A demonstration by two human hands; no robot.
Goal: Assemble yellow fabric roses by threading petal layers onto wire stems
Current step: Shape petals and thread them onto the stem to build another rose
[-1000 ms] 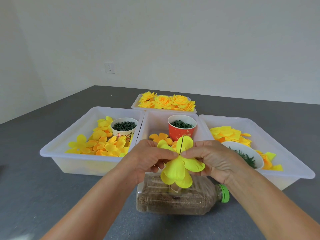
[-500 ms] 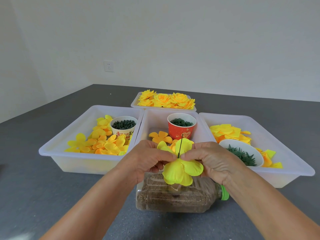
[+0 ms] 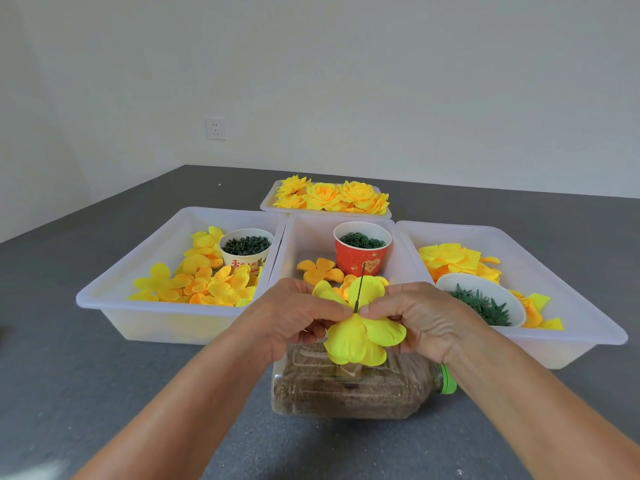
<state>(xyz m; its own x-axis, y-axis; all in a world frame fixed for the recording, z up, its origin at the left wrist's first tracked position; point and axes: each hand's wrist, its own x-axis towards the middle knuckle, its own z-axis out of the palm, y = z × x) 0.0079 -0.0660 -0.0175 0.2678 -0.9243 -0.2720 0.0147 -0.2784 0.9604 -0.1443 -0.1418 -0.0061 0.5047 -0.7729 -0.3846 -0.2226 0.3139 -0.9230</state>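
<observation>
Together, left hand (image 3: 294,317) and right hand (image 3: 415,317) pinch the petal layer (image 3: 360,337) (wire stem (image 3: 359,289) hidden below).

A plain off-white wall (image 3: 381,81) runs behind a dark grey counter (image 3: 104,375). A second wall (image 3: 41,133) meets it at the left corner. A white power socket (image 3: 215,128) sits low on the wall. Light is soft and even.

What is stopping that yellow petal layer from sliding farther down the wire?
Nothing visible. The left hand and right hand pinch the petal layer at the green wire; the stretch below is hidden by the petals.
</observation>
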